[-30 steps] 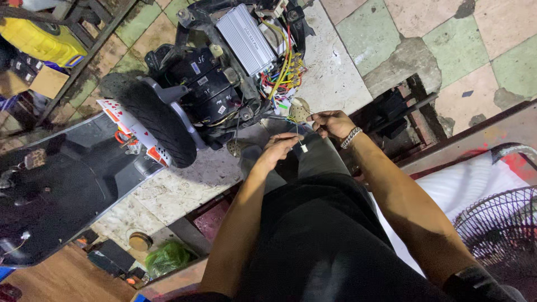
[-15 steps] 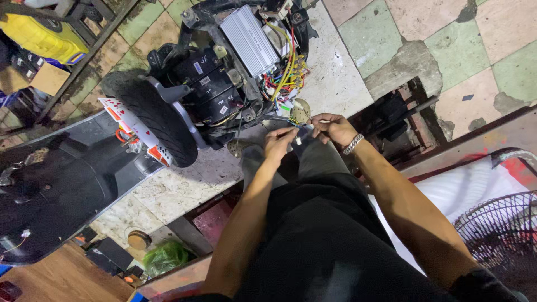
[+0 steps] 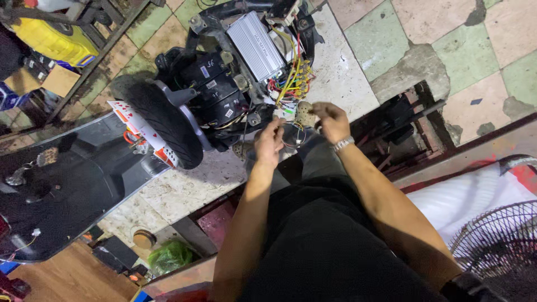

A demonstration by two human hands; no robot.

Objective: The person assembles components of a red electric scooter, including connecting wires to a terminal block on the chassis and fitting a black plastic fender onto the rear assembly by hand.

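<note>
My right hand (image 3: 331, 120), with a metal bracelet on the wrist, pinches a small tan roll (image 3: 305, 113) just below a bundle of yellow, red and green wires (image 3: 291, 84). My left hand (image 3: 269, 141) is beside it, fingertips pinched on thin wires (image 3: 292, 134) that loop between the two hands. The wires come from an opened scooter body with a ribbed silver controller box (image 3: 256, 46) and a black motor housing (image 3: 215, 92). Both hands hover over my dark-trousered knee.
A black tyre (image 3: 165, 126) with a red-and-white mudguard lies left of the hands, joined to the dark scooter deck (image 3: 61, 190). A yellow container (image 3: 53, 40) sits at the top left. A fan grille (image 3: 498, 246) is at the lower right, a green bag (image 3: 170, 256) below.
My left hand has risen slightly toward the right hand and the wires. The right hand stays at the tan roll. The view has shifted a little.
</note>
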